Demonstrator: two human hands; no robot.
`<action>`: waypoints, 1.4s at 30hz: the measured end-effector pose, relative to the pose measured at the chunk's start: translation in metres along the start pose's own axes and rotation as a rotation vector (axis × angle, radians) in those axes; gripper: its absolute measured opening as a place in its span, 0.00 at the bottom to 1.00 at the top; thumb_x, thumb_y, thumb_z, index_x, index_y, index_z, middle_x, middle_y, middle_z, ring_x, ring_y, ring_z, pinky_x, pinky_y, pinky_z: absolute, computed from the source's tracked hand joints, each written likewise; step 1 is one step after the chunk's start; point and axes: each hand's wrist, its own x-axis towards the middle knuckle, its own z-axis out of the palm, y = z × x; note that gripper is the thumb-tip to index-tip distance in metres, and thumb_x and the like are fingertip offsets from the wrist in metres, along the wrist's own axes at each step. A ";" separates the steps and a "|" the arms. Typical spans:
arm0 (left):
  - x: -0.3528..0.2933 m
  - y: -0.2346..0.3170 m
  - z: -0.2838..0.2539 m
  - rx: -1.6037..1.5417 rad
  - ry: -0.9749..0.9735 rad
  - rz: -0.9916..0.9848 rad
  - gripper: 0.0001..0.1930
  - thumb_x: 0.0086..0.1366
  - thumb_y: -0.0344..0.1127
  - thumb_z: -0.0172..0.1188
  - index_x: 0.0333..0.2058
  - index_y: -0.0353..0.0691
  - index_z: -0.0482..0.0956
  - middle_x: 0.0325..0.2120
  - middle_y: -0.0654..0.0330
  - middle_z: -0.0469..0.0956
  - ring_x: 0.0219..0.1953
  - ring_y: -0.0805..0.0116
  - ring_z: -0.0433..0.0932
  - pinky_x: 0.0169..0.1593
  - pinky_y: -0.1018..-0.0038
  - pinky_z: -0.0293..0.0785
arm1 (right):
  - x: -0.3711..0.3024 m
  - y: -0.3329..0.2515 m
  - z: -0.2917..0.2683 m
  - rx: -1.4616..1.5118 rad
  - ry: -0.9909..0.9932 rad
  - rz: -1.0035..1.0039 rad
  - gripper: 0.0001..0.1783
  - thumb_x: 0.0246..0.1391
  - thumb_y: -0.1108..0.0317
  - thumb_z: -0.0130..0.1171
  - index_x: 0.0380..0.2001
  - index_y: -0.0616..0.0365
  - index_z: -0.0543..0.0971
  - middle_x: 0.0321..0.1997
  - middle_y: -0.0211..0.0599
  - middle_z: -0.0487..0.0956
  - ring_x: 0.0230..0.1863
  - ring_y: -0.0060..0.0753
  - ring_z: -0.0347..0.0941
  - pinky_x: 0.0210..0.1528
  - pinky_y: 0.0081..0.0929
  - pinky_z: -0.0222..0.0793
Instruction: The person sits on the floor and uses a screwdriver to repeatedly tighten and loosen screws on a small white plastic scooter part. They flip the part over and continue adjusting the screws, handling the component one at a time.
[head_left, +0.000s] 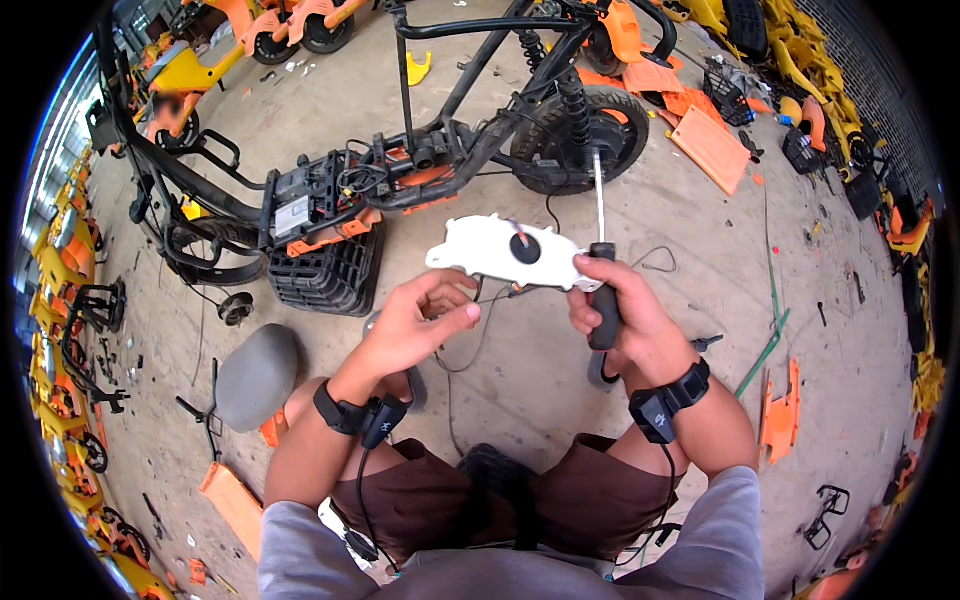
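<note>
My right hand [625, 308] is closed round the black handle of a screwdriver [602, 285], whose shaft points up and away from me. That thumb and its fingers also pinch the right end of a white plastic housing [470, 245], with a round black piece [524, 247] and a short wire at its middle. My left hand [415, 318] is just below the housing's left end, fingers loosely curled, thumb apart from them, nothing visibly gripped. Thin cables hang below the housing. Black straps with small boxes are on both wrists.
Ahead stands a stripped black scooter frame [440, 180] with its rear wheel [580, 140] and a black crate [325, 272]. A grey seat [257, 378] lies on the left. Orange panels [712, 148] and a green strip [765, 352] lie on the right. Yellow scooters line the left side.
</note>
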 end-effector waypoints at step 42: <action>0.000 0.005 0.008 0.726 0.297 0.184 0.08 0.58 0.29 0.67 0.35 0.32 0.82 0.23 0.56 0.83 0.25 0.74 0.80 0.30 0.77 0.74 | 0.031 0.036 0.039 -0.987 0.280 -0.489 0.14 0.55 0.65 0.62 0.38 0.66 0.81 0.18 0.28 0.77 0.20 0.14 0.67 0.23 0.20 0.64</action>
